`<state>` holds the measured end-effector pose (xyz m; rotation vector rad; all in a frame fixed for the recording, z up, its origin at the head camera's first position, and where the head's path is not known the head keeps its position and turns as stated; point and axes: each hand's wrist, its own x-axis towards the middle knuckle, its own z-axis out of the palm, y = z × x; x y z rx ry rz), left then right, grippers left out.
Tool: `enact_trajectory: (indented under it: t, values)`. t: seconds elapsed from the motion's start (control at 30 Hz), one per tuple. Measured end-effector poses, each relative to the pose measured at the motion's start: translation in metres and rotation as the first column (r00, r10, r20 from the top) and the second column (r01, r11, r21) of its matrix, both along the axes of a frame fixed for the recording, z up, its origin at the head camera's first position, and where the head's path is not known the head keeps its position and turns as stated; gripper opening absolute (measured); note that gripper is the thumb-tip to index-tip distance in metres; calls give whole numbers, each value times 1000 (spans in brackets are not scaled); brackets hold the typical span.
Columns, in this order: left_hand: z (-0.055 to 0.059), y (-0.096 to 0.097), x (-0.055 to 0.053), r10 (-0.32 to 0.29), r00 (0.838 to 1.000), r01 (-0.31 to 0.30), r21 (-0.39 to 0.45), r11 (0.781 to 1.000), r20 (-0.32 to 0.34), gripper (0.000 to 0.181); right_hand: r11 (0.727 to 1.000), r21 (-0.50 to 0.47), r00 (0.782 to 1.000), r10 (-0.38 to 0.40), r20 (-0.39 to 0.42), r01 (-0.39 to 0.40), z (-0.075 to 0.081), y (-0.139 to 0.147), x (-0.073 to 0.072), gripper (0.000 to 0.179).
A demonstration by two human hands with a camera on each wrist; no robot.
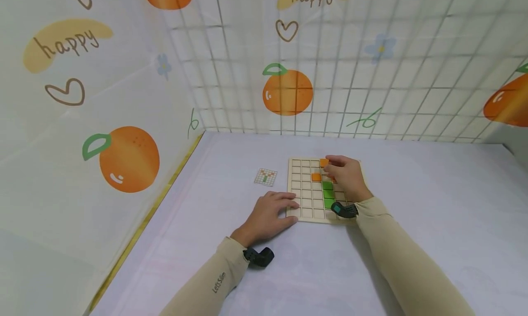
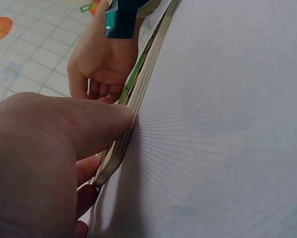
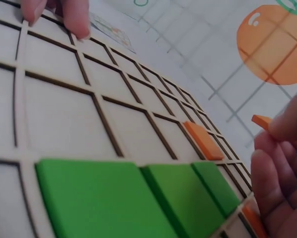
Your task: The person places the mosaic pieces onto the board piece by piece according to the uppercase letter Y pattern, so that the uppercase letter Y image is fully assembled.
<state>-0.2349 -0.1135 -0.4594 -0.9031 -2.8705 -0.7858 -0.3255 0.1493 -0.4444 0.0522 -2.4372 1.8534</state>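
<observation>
A wooden grid board (image 1: 306, 213) lies on the table. Between thumb and fingertips, my right hand (image 1: 349, 178) pinches an orange square tile (image 3: 261, 122), lifted above the far part of the board. Three green tiles (image 3: 86, 198) sit in a column of cells. One orange tile (image 1: 316, 177) lies in a cell left of that column; another orange tile (image 3: 254, 223) is partly hidden under my right hand. My left hand (image 1: 268, 216) rests at the board's near left corner, fingertips on the left margin and thumb against the front edge.
A small card (image 1: 266, 177) printed with a grid of orange and green squares lies left of the board. White patterned curtains (image 1: 239, 78) hang behind and to the left of the table (image 1: 313, 270). A yellow strip (image 1: 152, 210) runs along the table's left edge.
</observation>
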Motion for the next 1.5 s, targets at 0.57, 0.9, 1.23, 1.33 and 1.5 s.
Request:
enact_trajectory:
  t: [0.57, 0.9, 1.23, 1.33, 1.5]
  values:
    - [5, 0, 2, -6, 1000, 6, -1, 1000, 7, 33, 998, -43, 999, 50, 9, -50, -1, -16, -6, 44]
    - [4, 0, 1, 1, 1000, -1, -3, 1000, 17, 33, 996, 22, 995, 91, 25, -92, -4, -27, -11, 47]
    - [0, -1, -1, -12, 1000, 12, -13, 1000, -15, 34, 978, 182, 995, 100, 32, -104, -1, -28, -10, 43]
    - [-1, -2, -2, -14, 1000, 13, -19, 1000, -21, 34, 967, 232, 994, 108, 20, -110, -1, -29, -10, 42]
    - [-1, -2, -1, -18, 1000, 18, -10, 1000, -21, 34, 954, 278, 994, 104, 31, -108, -2, -30, -11, 41]
